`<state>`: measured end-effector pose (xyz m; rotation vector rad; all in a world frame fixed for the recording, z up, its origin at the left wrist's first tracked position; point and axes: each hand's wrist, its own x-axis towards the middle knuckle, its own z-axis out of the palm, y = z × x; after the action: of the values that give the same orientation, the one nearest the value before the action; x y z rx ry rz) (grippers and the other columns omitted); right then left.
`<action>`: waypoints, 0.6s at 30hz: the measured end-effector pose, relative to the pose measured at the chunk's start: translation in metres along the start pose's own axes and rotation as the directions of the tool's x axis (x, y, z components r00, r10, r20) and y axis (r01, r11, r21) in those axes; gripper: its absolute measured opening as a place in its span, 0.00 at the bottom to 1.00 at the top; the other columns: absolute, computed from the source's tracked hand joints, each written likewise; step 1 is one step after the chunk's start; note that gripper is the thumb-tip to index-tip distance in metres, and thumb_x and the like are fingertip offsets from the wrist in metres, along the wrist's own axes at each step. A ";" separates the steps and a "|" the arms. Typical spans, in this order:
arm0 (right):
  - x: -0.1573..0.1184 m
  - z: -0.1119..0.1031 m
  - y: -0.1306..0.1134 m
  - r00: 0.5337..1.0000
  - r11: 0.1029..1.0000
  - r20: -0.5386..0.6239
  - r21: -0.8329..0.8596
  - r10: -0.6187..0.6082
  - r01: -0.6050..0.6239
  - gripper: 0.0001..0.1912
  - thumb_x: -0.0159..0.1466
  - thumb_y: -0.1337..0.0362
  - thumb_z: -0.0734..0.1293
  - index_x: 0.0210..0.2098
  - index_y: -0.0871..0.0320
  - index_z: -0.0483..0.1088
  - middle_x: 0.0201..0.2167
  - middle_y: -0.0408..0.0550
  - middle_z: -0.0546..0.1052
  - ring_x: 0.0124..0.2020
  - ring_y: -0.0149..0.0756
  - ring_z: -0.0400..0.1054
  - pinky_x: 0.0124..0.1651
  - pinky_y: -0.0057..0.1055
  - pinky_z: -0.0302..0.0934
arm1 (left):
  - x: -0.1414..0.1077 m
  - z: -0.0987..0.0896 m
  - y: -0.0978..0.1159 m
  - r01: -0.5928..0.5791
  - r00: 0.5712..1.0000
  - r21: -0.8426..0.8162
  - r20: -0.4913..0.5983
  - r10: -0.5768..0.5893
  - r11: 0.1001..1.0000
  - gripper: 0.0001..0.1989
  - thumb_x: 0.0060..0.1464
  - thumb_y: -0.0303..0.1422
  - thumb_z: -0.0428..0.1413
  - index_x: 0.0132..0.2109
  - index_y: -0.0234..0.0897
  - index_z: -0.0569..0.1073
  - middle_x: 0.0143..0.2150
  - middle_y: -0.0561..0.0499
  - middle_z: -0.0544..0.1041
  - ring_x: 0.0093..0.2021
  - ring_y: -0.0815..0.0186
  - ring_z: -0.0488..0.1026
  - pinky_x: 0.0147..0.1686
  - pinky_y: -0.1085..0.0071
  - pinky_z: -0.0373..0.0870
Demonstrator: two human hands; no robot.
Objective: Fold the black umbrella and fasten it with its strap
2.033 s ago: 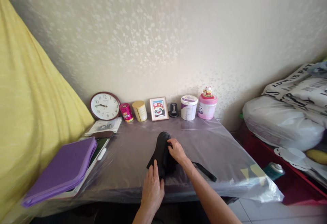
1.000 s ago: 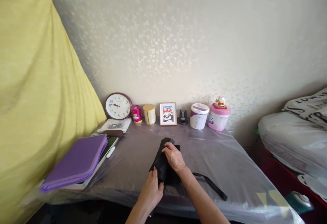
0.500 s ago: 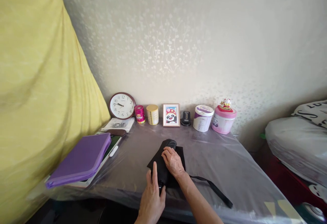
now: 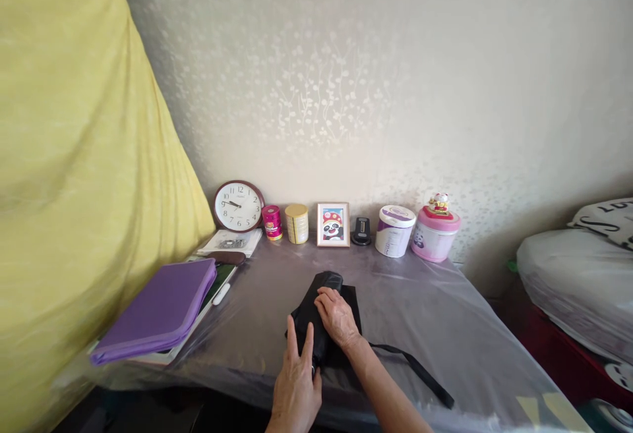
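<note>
A black folding umbrella (image 4: 307,311), its fabric bunched up, lies on the plastic-covered table (image 4: 410,308) in front of me. Over its upper right side, my right hand (image 4: 337,317) is closed on the dark fabric with bent fingers. My left hand (image 4: 297,380) grips its near end, thumb against the right side; two fingers stretch forward in a V along the fabric. The palm hides most of that end. A loose black strap (image 4: 420,368) trails to the right across the table. More black fabric (image 4: 351,298) sticks out beyond my right hand.
Along the wall stand a clock (image 4: 239,206), a pink tin (image 4: 271,223), a yellow can (image 4: 297,224), a panda picture frame (image 4: 333,225), a black device (image 4: 361,231) and two tubs (image 4: 394,231). A purple folder (image 4: 155,308) lies left, beside a yellow curtain (image 4: 99,176).
My left hand's two stretched fingers have moved further apart and onto the umbrella's fabric. The right hand keeps its place on it. The whole view has shifted slightly.
</note>
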<state>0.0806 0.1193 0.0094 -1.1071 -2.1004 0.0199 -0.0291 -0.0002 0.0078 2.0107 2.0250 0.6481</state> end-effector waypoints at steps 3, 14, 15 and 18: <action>-0.009 -0.005 -0.006 0.999 0.998 0.012 0.048 -0.037 0.037 0.12 0.65 0.67 0.56 0.37 0.56 0.71 0.47 0.49 0.72 0.48 0.35 0.66 0.55 0.37 0.57 | 0.001 0.004 -0.002 0.022 1.000 0.008 0.017 -0.022 1.000 0.34 0.50 0.22 0.47 0.63 0.41 0.47 0.66 0.46 0.20 0.62 0.58 0.54 0.48 0.72 0.65; -0.006 -0.008 0.005 0.989 0.991 0.113 0.110 -0.091 0.079 0.14 0.66 0.65 0.56 0.44 0.55 0.71 0.46 0.48 0.75 0.54 0.35 0.62 0.60 0.43 0.48 | 0.001 0.005 -0.001 0.021 0.999 -0.024 0.032 -0.020 0.999 0.32 0.52 0.23 0.45 0.63 0.38 0.48 0.66 0.44 0.21 0.63 0.59 0.50 0.49 0.72 0.64; -0.001 -0.006 0.010 0.990 0.992 0.120 0.108 -0.075 0.062 0.14 0.66 0.65 0.55 0.44 0.55 0.71 0.46 0.48 0.75 0.55 0.35 0.61 0.60 0.43 0.47 | 0.001 0.004 0.000 0.028 0.999 -0.023 0.041 -0.027 0.999 0.32 0.52 0.23 0.45 0.63 0.38 0.48 0.66 0.44 0.21 0.64 0.59 0.49 0.50 0.72 0.64; 0.012 0.002 0.025 0.991 0.996 0.127 0.091 -0.035 0.024 0.15 0.66 0.64 0.55 0.45 0.54 0.71 0.47 0.48 0.74 0.55 0.35 0.60 0.60 0.44 0.45 | 0.002 0.003 0.000 0.055 0.996 -0.015 0.065 -0.054 0.998 0.32 0.52 0.23 0.46 0.63 0.38 0.48 0.66 0.44 0.24 0.64 0.58 0.48 0.49 0.71 0.64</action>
<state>0.0930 0.1447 0.0071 -1.0453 -2.2071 0.1739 -0.0275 0.0023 0.0056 1.9344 2.0228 0.5801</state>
